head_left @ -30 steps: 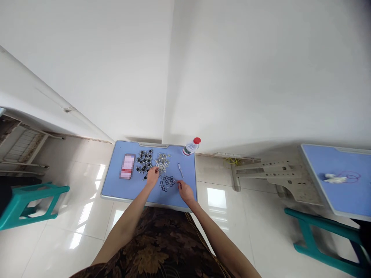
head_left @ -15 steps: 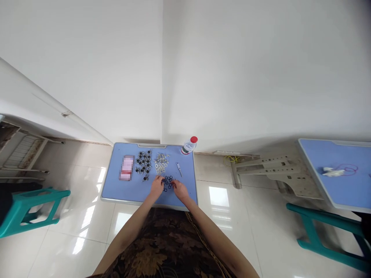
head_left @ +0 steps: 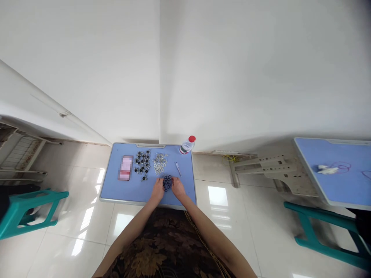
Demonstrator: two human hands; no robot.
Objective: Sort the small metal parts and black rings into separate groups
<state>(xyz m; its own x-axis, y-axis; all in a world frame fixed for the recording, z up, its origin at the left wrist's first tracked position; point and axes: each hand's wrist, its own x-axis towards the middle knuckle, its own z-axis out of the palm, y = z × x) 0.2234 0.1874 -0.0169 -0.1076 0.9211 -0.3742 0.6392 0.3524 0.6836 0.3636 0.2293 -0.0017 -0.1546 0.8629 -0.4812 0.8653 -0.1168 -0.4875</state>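
My left hand [head_left: 157,190] and my right hand [head_left: 178,188] rest on the blue desktop [head_left: 114,189], close on either side of a tight heap of black rubber rings [head_left: 167,183]. Both touch the heap's edges, and whether either holds any ring is too small to tell. Farther up the desk lie rows of black-and-silver fittings [head_left: 142,162], a cluster of silver washers and lugs [head_left: 159,163], and a slim metal tool [head_left: 177,168]. To the left is a blurred pink packet [head_left: 125,168].
A plastic water bottle [head_left: 187,145] with a red cap lies at the desk's far edge. White walls rise behind it, over a glossy tile floor. Teal stools [head_left: 29,210] stand on both sides. A second blue desk [head_left: 342,181] holds white material and red wire.
Both hands have drawn inward from either side onto the black rings, which now form a tighter heap. The view has shifted slightly.
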